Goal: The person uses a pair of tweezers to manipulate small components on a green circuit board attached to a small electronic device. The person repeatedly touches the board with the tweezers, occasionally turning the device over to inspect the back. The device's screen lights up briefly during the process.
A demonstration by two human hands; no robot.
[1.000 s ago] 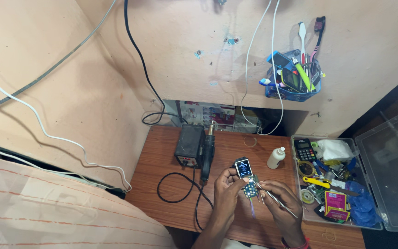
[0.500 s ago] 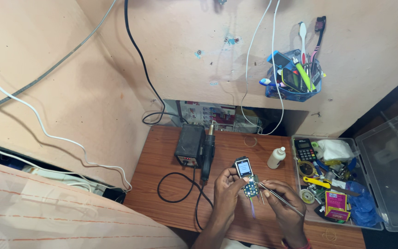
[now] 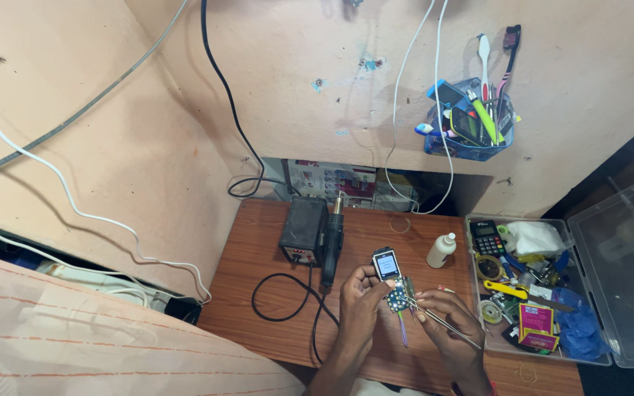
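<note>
Fingers around circuit board

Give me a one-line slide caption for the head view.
Left hand steadies a small blue circuit board while right hand applies thin metal tweezers.

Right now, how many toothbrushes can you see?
2: a white toothbrush and a dark toothbrush, both standing upright in the blue holder on the wall. Others may be hidden inside.
</note>
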